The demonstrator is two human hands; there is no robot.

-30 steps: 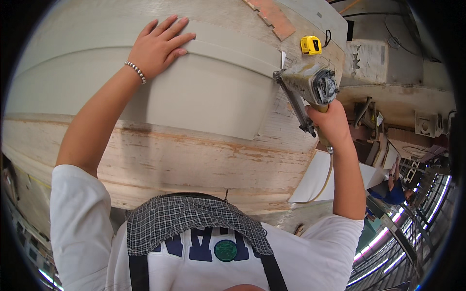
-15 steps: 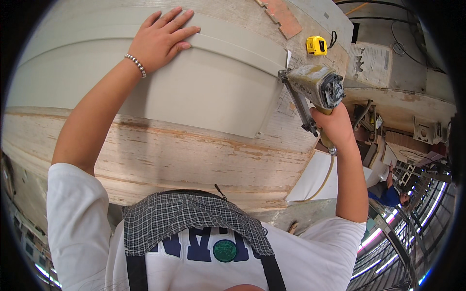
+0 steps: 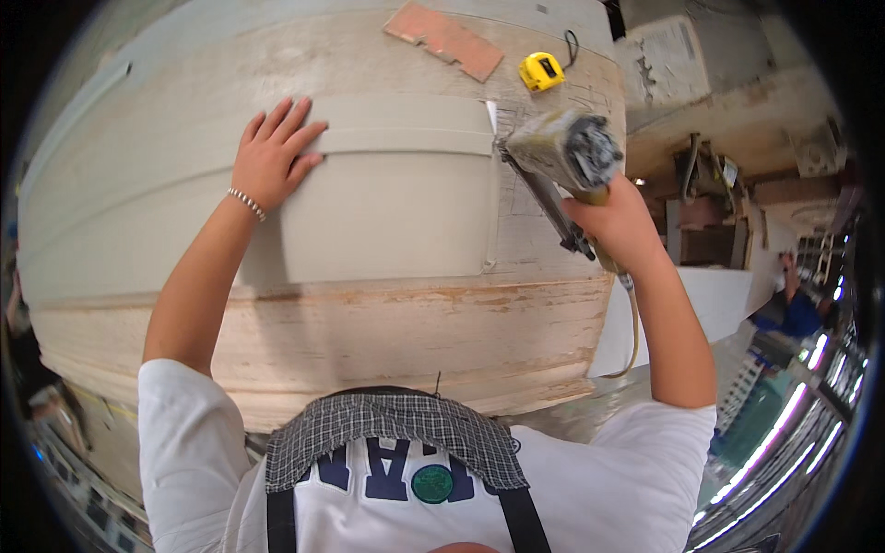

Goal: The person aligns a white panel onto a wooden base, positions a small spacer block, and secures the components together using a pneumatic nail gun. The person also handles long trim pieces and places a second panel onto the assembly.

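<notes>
A long pale grey-green panel (image 3: 387, 217) with a raised strip along it lies on the wooden workbench (image 3: 433, 323). My left hand (image 3: 270, 158) rests flat on the panel near its raised strip, fingers spread; a beaded bracelet circles the wrist. My right hand (image 3: 618, 226) is wrapped round the handle of a worn pneumatic nail gun (image 3: 553, 147). The gun's nose is at the panel's right end, beside the raised strip; whether it touches cannot be made out. From the bottom of its handle runs a thin air hose (image 3: 636, 336).
Beyond the gun lies a yellow tape measure (image 3: 541, 71) with a black strap. A reddish notched board (image 3: 445, 41) is to its left. A white sheet (image 3: 687, 309) sits off the bench's right end. At the far right a person in blue (image 3: 793, 313) is visible.
The whole view has shifted and turned a little, showing more of the panel's left. My left hand stays flat on the panel, and the nail gun is still at its right end.
</notes>
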